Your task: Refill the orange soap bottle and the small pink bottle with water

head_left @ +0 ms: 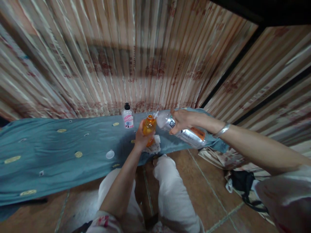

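My left hand [142,138] is wrapped round an orange see-through bottle [149,125] with its top uncapped, held upright above the cloth-covered surface. From the right, my right hand [182,120] grips a large clear plastic bottle [193,137] with a silver and orange label. This bottle is tilted, its neck pointing left at the mouth of the orange bottle; whether liquid is flowing I cannot tell. Under the orange bottle lies a crumpled whitish cloth or tissue [155,145]. To the left stands a small clear bottle [128,118] with a black cap and a pink label.
A blue-green cloth [94,139] with yellow patterns covers the long low surface before me. Behind it hangs a striped pleated curtain [145,58]. On the brown tiled floor [194,181] at right lies a black bag or strap [243,183].
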A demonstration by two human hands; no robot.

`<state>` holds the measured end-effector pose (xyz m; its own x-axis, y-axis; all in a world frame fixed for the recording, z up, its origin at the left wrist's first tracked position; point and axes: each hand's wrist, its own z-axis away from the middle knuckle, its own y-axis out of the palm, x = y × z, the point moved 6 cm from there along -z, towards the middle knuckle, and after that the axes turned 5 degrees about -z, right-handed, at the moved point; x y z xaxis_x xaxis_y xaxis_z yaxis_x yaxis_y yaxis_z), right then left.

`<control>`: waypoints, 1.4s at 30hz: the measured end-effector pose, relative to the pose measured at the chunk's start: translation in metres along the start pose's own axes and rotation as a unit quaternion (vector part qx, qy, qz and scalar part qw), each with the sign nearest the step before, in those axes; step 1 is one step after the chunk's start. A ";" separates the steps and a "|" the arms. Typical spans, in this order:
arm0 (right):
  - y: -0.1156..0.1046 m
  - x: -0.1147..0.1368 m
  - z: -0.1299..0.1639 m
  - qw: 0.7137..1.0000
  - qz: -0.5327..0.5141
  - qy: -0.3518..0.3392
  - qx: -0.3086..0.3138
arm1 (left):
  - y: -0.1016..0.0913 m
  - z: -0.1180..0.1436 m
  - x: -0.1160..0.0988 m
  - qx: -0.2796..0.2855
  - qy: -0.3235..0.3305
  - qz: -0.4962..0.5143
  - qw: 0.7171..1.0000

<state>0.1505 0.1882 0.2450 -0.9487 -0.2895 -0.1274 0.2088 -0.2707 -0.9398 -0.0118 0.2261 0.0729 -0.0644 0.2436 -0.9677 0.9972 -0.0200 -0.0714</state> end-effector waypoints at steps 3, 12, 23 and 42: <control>0.001 0.000 0.000 1.000 0.001 0.009 0.010 | 0.001 0.002 0.000 -0.013 0.000 -0.018 1.000; 0.006 -0.008 0.003 1.000 -0.006 0.003 0.000 | 0.001 0.009 -0.009 -0.032 0.008 -0.020 0.999; 0.008 -0.013 0.005 0.999 -0.037 0.012 -0.009 | 0.003 0.010 -0.012 -0.028 -0.010 0.004 1.000; 0.004 -0.014 0.003 1.000 0.007 0.018 0.003 | 0.006 0.012 -0.011 -0.053 -0.031 0.038 0.997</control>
<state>0.1658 0.1881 0.2439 -0.9533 -0.2610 -0.1522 0.2241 -0.2730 -0.9355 -0.0052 0.2118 0.0802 0.0122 0.1845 -0.9827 0.9974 0.0682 0.0252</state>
